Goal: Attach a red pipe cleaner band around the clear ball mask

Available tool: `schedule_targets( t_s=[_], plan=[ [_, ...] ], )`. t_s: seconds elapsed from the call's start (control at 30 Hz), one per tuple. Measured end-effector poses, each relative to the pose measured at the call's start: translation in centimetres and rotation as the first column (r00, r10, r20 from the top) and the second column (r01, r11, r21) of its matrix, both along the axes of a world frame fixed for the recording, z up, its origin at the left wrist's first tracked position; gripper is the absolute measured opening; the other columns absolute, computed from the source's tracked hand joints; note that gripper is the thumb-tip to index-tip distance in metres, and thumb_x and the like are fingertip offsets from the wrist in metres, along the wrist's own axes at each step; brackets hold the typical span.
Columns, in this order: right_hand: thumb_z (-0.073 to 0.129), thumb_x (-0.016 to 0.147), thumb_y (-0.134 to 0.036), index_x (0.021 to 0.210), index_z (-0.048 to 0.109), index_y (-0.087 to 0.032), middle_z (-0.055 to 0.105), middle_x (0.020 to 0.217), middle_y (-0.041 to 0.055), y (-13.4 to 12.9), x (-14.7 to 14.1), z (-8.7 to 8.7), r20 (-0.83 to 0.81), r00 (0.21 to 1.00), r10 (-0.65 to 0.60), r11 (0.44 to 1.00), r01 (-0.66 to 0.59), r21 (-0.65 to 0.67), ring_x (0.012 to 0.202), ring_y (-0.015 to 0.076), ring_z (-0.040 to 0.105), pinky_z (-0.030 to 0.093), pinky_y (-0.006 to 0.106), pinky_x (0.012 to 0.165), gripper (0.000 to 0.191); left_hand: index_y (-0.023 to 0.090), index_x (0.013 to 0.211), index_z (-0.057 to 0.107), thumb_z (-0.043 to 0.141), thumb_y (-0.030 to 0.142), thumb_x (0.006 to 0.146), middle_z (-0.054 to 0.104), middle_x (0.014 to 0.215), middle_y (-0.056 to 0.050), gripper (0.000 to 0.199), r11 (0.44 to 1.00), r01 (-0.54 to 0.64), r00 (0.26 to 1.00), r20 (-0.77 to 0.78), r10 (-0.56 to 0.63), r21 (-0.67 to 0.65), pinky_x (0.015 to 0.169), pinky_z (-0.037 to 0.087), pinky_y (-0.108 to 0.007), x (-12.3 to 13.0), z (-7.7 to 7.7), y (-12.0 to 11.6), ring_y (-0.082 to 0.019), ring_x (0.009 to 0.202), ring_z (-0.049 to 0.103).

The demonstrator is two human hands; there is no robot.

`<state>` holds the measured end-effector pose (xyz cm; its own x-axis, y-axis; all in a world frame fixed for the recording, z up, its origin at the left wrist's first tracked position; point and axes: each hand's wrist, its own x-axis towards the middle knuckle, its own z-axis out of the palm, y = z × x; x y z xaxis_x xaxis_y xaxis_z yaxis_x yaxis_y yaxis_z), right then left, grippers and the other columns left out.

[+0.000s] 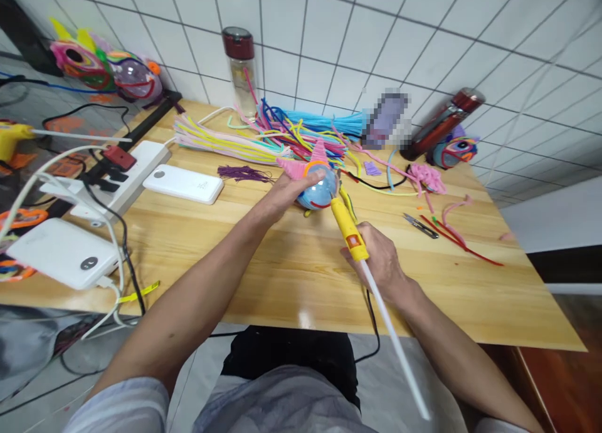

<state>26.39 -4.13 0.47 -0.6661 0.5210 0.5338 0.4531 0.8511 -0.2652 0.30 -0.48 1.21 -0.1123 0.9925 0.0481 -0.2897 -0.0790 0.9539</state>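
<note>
My left hand [294, 192] grips a clear, rounded ornament [318, 190] trimmed with pipe cleaners: two pink pointed pieces on top, an orange ring and a red curved line. The thumb lies across its upper side. My right hand [376, 257] is wrapped round a yellow glue gun [345, 223], a long white glue stick [395, 339] jutting from its rear. The gun's nozzle meets or nearly meets the ornament's right side; contact is hard to make out. Behind the ornament lies a pile of coloured pipe cleaners [301, 132].
Left on the table are a white power bank [183, 183], a power strip [126, 176] and a larger power bank [66, 251] with cables. Thread snips [421, 226] lie at right. A glass bottle [239, 76], a red flask [437, 126] and finished ornaments [136, 79] stand near the wall.
</note>
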Motion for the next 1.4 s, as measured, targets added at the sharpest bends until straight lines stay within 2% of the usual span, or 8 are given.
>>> schedule_targets(
  t_s=[0.27,0.5,0.67,0.73,0.83,0.9,1.2,1.4],
  plan=[
    [0.058,0.108,-0.025,0.131,0.058,-0.02,0.066,0.117,0.015,0.5,1.3,0.2,0.233,0.969,-0.08,0.984,0.113,-0.134,0.105,0.032,0.064,0.058,0.045,0.09,0.024,0.021,0.098,0.077,0.099,0.053,0.071,0.082,0.092,-0.004,0.047,0.941,-0.273,0.946,0.121,0.3,-0.201,0.084,0.069,-0.036,-1.7,1.5,0.3,-0.027,0.099,0.081],
    [0.074,0.103,-0.033,0.134,0.064,-0.017,0.069,0.13,0.0196,0.0,-0.4,-1.5,0.31,0.944,-0.109,0.958,0.183,-0.222,0.117,0.0352,0.066,0.059,0.054,0.103,0.036,0.023,0.103,0.077,0.099,0.046,0.073,0.083,0.099,-0.004,0.044,0.946,-0.276,0.94,0.158,0.303,-0.169,0.091,0.073,-0.041,-1.8,2.7,-0.1,-0.03,0.113,0.08],
    [0.071,0.105,-0.037,0.134,0.07,-0.021,0.073,0.139,0.017,2.5,5.1,-0.8,0.101,0.984,-0.145,0.957,0.166,-0.237,0.13,0.0331,0.068,0.056,0.054,0.112,0.033,0.025,0.109,0.079,0.093,0.044,0.081,0.086,0.104,-0.005,0.037,0.964,-0.216,0.946,0.211,0.246,-0.156,0.088,0.076,-0.043,-1.9,2.9,-0.3,-0.033,0.118,0.081],
    [0.066,0.105,-0.033,0.124,0.076,-0.022,0.078,0.126,0.0142,4.9,9.1,-0.5,0.066,0.936,-0.347,0.911,0.353,-0.215,0.119,0.0319,0.072,0.057,0.054,0.108,0.024,0.025,0.11,0.08,0.092,0.046,0.084,0.087,0.11,-0.005,0.036,0.974,-0.166,0.954,0.225,0.199,-0.157,0.089,0.076,-0.044,-1.8,3.1,-0.4,-0.034,0.123,0.079],
    [0.065,0.103,-0.027,0.116,0.081,-0.016,0.08,0.119,0.0168,8.6,14.4,-0.2,0.222,0.705,-0.674,0.688,0.708,-0.157,0.116,0.0314,0.071,0.054,0.049,0.107,0.023,0.025,0.111,0.079,0.09,0.046,0.086,0.086,0.117,-0.007,0.034,0.977,-0.113,0.956,0.248,0.156,-0.18,0.09,0.076,-0.049,-1.4,3.3,-0.5,-0.036,0.127,0.078],
    [0.063,0.102,-0.025,0.113,0.083,-0.015,0.08,0.115,0.0175,10.3,16.4,-0.3,0.342,0.596,-0.727,0.591,0.796,-0.132,0.114,0.0308,0.07,0.052,0.045,0.104,0.025,0.024,0.11,0.079,0.089,0.043,0.086,0.086,0.117,-0.008,0.033,0.973,-0.103,0.951,0.266,0.158,-0.208,0.087,0.076,-0.05,-1.1,3.3,-0.5,-0.036,0.123,0.079],
    [0.055,0.103,-0.021,0.101,0.084,-0.01,0.078,0.112,0.0264,12.0,16.1,-1.1,0.497,0.517,-0.697,0.535,0.836,-0.119,0.109,0.035,0.069,0.048,0.045,0.094,0.031,0.019,0.114,0.077,0.093,0.05,0.081,0.084,0.12,-0.012,0.048,0.973,0.001,0.946,0.316,0.074,-0.232,0.089,0.073,-0.045,-0.5,2.5,-0.6,-0.03,0.11,0.081],
    [0.053,0.101,-0.027,0.089,0.075,-0.017,0.077,0.094,0.0225,12.0,14.6,1.3,0.425,0.505,-0.751,0.482,0.86,-0.17,0.093,0.0355,0.071,0.051,0.048,0.086,0.027,0.022,0.113,0.076,0.096,0.053,0.071,0.082,0.117,-0.009,0.057,0.974,0.091,0.927,0.374,-0.006,-0.21,0.093,0.069,-0.052,-0.8,2.2,-0.7,-0.033,0.112,0.08]
  ],
)
